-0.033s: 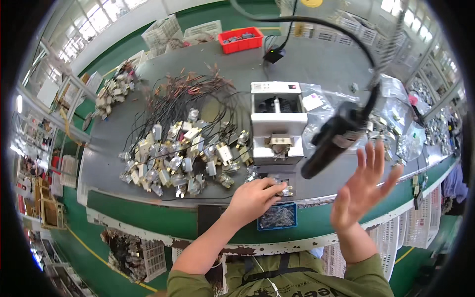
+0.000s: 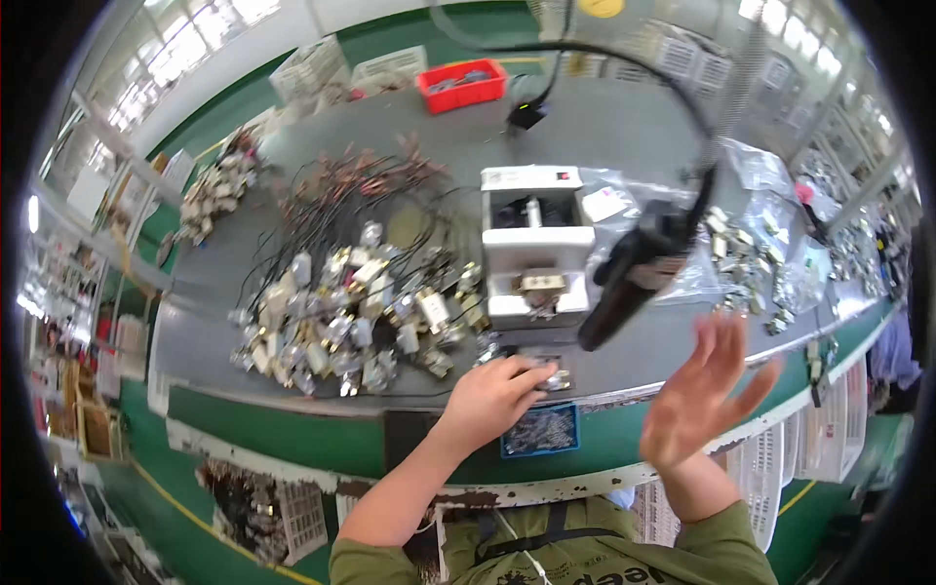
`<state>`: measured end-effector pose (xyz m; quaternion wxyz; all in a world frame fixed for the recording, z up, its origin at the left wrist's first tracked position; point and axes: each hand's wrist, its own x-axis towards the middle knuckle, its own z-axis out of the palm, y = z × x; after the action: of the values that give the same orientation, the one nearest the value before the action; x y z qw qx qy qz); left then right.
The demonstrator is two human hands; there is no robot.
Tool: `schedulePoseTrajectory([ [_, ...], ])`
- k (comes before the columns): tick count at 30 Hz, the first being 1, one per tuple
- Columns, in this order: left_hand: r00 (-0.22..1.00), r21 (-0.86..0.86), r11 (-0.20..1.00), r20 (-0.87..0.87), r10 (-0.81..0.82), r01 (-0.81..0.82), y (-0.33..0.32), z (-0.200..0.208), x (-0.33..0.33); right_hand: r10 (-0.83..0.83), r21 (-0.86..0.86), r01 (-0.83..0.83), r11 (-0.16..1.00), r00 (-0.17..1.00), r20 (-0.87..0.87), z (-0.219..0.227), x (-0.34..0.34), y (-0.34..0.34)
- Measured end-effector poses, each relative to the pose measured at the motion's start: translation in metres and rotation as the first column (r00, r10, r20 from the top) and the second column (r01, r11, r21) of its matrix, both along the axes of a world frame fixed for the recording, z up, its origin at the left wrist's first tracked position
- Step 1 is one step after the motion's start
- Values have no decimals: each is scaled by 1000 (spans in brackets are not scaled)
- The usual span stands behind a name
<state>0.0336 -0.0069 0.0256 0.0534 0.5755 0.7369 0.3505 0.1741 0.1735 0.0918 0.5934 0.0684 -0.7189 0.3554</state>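
Note:
My left hand (image 2: 492,398) rests at the front edge of the grey bench, its thumb and fingers closed on a small plug part (image 2: 556,378) with clear and metal pieces. The fingers hide much of that part. My right hand (image 2: 707,392) is raised over the bench's front edge, fingers spread and blurred, holding nothing. Between the hands and a little farther off hangs a black electric screwdriver (image 2: 634,278), which neither hand touches. A blue tray of small screws (image 2: 539,431) sits just below the left hand. Behind that hand stands a white machine (image 2: 538,244).
A big heap of plugs (image 2: 341,322) with black cables (image 2: 356,219) covers the left of the bench. More parts (image 2: 746,258) and clear plastic bags (image 2: 770,200) lie on the right. A red bin (image 2: 461,86) stands at the back. White crates (image 2: 756,473) are below the bench.
The whole view has shifted slightly to the left. My right hand has come down a little toward me, still spread. My left hand keeps its hold on the plug part.

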Motion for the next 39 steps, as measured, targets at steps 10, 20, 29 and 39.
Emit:
schedulePoseTrajectory([
  [10,997,-88,993,-39,71,-74,3,3,9,806,-622,-734,272,-179,564,-49,88,-72],
  [20,994,-61,993,-50,96,-99,3,-1,6,772,-632,-738,237,-252,584,-53,81,-77],
  [29,994,-54,994,-46,95,-97,1,-3,8,926,-618,-764,186,-75,371,-29,86,-60],
  [39,997,-73,994,-13,74,-75,3,-6,10,881,-774,-492,-399,30,-473,-30,113,-22],
])
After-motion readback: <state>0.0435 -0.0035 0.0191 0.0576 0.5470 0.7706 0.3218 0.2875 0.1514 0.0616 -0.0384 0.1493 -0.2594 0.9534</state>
